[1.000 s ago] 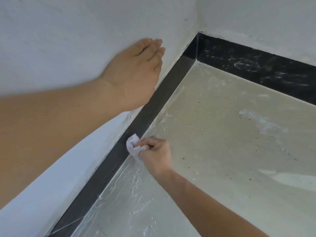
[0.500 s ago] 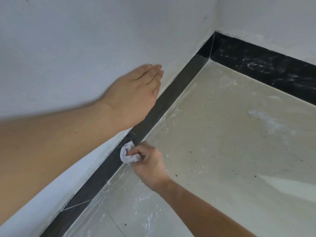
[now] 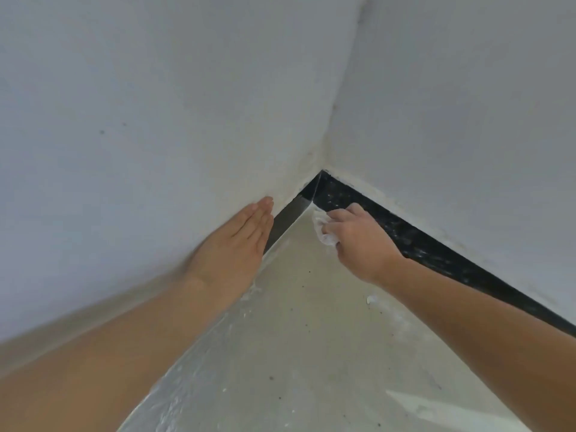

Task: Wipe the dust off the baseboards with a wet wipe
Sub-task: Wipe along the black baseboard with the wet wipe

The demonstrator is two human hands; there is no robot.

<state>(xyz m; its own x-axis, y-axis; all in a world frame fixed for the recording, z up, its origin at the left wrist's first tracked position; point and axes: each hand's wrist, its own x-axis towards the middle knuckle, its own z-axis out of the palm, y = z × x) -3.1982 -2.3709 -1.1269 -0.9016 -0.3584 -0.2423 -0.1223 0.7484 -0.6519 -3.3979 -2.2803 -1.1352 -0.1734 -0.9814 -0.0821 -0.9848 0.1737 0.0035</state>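
2 white walls, the left wall (image 3: 156, 120) and the right wall (image 3: 467, 104), meet at 1 vertical corner edge. The floor (image 3: 311, 338) fills the wedge between them and widens toward the viewer, with open floor between the 2 forearms.

1 black baseboard runs along the foot of each wall. The left baseboard (image 3: 285, 218) shows only near the corner; the left arm hides the rest. The right baseboard (image 3: 436, 254) carries pale streaks and runs to the right frame edge.

The left hand (image 3: 237, 244) lies flat on the left wall, fingers straight and together, just above the baseboard's top edge.

The right hand (image 3: 358, 241) grips the crumpled wet wipe (image 3: 322, 233) in curled fingers, at the lower edge of the right baseboard, just beside the corner.
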